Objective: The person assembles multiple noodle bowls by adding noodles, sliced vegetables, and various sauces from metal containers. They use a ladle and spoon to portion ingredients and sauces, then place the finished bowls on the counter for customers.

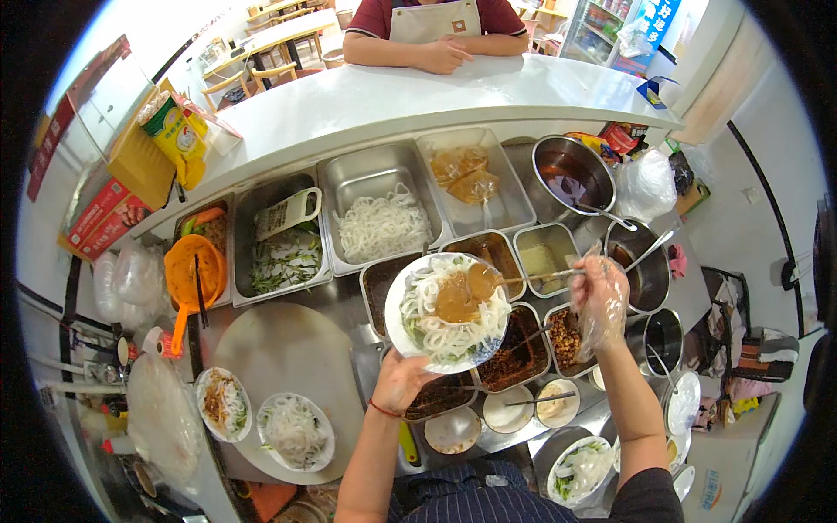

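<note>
My left hand grips the near rim of a white bowl, holding it tilted above the seasoning pans. White noodles with green shreds fill the bowl, and a pool of brown sauce lies on them. In a clear plastic glove, my right hand is closed on the handle of a metal spoon. The spoon's head, covered in the same brown sauce, is over the noodles. Below the gloved hand is a pan of chilli flakes; a pan of dark red chilli sauce sits beneath the bowl.
Steel trays hold noodles and shredded greens with a grater. Bowls of noodles stand on a round cutting board. An orange strainer lies left, a steel pot right. A person leans on the white counter.
</note>
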Demonstrator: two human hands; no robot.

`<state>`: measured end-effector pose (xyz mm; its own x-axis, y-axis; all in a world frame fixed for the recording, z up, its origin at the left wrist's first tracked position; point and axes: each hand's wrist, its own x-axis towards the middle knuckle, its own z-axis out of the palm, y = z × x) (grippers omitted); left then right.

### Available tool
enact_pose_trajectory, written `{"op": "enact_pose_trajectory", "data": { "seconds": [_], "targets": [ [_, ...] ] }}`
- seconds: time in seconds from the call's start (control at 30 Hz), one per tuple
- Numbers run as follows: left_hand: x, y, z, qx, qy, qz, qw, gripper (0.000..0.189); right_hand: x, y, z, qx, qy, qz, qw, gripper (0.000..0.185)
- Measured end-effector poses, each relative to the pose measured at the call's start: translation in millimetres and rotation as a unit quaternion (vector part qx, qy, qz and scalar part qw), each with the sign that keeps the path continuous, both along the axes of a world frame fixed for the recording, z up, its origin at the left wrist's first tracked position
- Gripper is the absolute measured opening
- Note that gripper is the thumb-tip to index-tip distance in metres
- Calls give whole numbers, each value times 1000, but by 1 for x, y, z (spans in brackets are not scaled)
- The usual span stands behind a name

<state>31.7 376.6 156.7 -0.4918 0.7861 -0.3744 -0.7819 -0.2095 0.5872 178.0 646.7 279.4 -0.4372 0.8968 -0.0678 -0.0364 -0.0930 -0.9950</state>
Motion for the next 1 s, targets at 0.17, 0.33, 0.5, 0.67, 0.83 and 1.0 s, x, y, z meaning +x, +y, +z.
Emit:
{"op": "enact_pose_trajectory", "data": {
  "seconds": [0.17,0.33,0.5,0.67,0.83,1.0],
  "targets": [
    [-3,-27,10,-2,-10,24,1000,57,2,58,-58,-55,22,-54,997,17],
    [-8,-60,16,-27,4,49,998,53,0,63,-141,36,-106,15,994,18],
    [-12,-100,35,-44,5,82,996,48,16,-6,-150,285,-282,21,916,43],
    [-17,-149,36,-47,5,87,995,49,21,-120,-88,105,-480,287,823,51],
    [-16,-168,39,-34,4,113,993,49,3,-184,-126,128,-266,249,922,24],
    [-18,-194,34,-35,10,123,992,48,-2,-189,-120,404,-182,289,848,18]
  ]
}}
